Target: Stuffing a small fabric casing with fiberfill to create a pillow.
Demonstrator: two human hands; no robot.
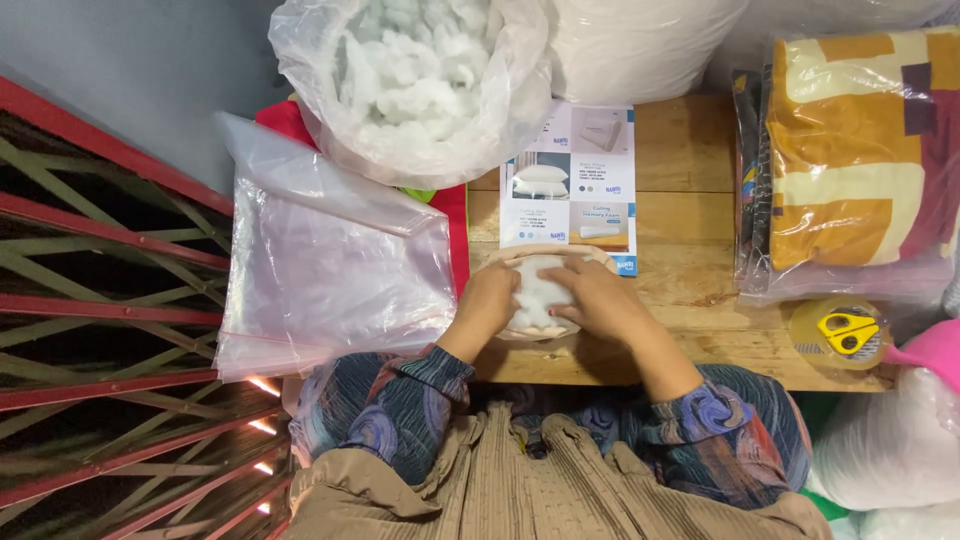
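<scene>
Both your hands are closed around a small round cushion cover (pixel 540 295) on the counter (pixel 690 290): left hand (pixel 487 300) and right hand (pixel 598 298) press white stuffing into it. I judge filling is underway; next, take more stuffing from the bag of fibre (pixel 420 80).

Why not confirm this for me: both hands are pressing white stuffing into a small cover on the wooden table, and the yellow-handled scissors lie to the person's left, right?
Not quite: the yellow-handled scissors lie to the person's right, on a tape roll. The head view shows this. The rest holds: the left hand and right hand press white stuffing into a small cover on the wooden table.
</scene>
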